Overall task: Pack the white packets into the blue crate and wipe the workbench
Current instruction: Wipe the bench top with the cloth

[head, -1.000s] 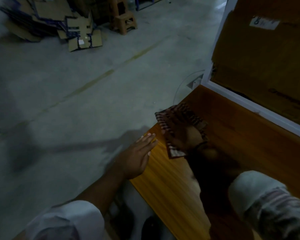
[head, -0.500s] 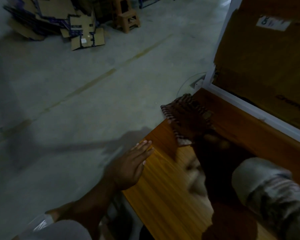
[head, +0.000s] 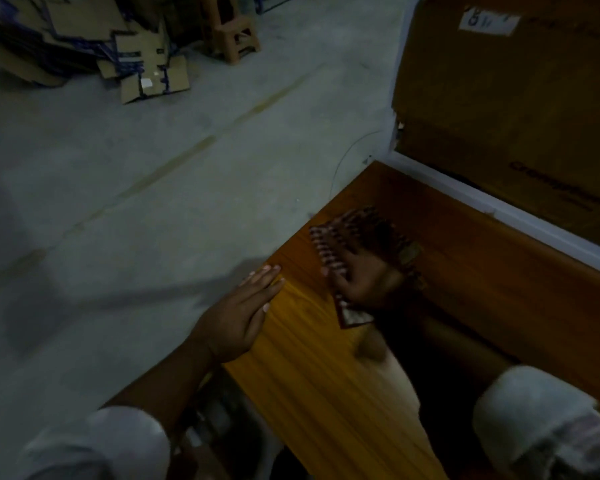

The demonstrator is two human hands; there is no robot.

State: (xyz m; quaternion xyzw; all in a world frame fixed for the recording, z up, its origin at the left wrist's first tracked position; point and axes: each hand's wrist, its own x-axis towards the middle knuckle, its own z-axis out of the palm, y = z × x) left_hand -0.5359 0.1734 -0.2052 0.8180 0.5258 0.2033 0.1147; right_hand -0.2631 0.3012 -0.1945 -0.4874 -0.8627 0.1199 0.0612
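Nearest, at the bottom edge, are two pale sleeves, one lower left (head: 94, 441) and one lower right (head: 534, 410). The left hand (head: 243, 313) lies flat at the left edge of the wooden workbench (head: 319, 382), fingers straight and together, holding nothing. Just right of centre, the right hand (head: 368, 282) presses down with spread fingers on a checked cloth (head: 350, 233) spread on the benchtop; it is dim there. Past the cloth a white rail (head: 499, 209) borders the bench, with a large cardboard box (head: 499, 98) behind it at upper right. Far off at upper left, flattened cartons (head: 84, 39) lie on the concrete floor (head: 153, 168) beside a brown stool (head: 232, 32).
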